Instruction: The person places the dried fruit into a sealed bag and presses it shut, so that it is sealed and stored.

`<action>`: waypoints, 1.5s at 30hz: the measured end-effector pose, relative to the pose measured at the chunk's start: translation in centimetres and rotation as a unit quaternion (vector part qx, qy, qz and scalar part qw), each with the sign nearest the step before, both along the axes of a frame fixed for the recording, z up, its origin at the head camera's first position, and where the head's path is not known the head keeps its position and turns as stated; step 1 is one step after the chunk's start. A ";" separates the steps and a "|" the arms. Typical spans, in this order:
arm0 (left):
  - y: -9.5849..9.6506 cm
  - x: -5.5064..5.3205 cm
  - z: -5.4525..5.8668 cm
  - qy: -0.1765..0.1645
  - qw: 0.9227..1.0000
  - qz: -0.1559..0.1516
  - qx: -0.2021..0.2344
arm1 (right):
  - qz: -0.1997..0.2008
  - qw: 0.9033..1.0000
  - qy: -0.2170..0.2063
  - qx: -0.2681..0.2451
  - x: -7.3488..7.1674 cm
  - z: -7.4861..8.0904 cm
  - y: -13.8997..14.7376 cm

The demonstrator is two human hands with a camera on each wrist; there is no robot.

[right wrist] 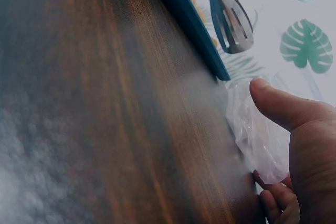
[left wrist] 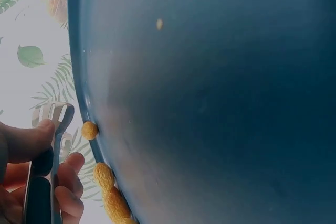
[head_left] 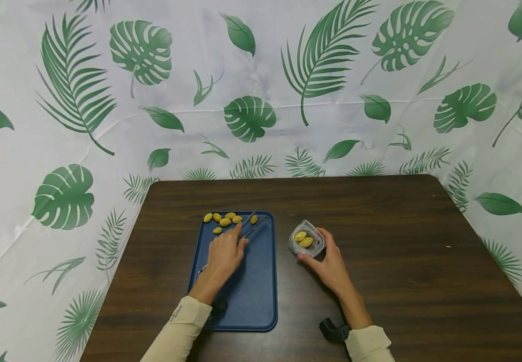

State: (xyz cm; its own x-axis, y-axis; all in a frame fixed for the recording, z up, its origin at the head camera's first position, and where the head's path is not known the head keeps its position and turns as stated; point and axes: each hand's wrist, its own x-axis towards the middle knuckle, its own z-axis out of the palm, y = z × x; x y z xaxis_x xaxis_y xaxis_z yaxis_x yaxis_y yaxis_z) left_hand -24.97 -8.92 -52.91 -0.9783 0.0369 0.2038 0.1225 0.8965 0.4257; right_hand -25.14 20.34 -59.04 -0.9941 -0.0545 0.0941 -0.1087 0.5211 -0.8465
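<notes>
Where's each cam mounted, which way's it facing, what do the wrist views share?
Head: on the head, facing forward and down at tray, clear container, backdrop; left grip, right grip, sleeves show.
Left wrist: on that wrist, facing over the tray; left grip shows, holding tongs.
Right wrist: on that wrist, facing along the table towards the container; right grip shows.
Shared by both wrist views: tongs, left grip, tray.
</notes>
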 end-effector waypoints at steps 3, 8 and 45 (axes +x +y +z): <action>0.0 -0.2 0.0 -0.009 1.000 0.008 -0.009 | 0.000 1.000 0.000 0.000 0.0 0.0 0.0; 0.0 -0.4 -0.1 -0.024 1.000 0.016 -0.010 | -0.004 1.000 -0.004 0.003 0.0 0.0 0.1; 0.2 -0.7 -0.1 -0.020 1.000 0.023 0.008 | 0.001 1.000 -0.012 -0.001 0.0 0.1 0.0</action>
State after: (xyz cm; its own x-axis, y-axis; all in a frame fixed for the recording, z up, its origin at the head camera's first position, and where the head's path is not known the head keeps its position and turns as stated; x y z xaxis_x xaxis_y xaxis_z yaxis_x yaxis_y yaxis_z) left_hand -25.68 -8.72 -52.97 -0.9862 -0.0121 0.1653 0.0634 0.8940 0.4435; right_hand -25.10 20.35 -58.93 -0.9960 -0.0565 0.0699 -0.0891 0.5185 -0.8504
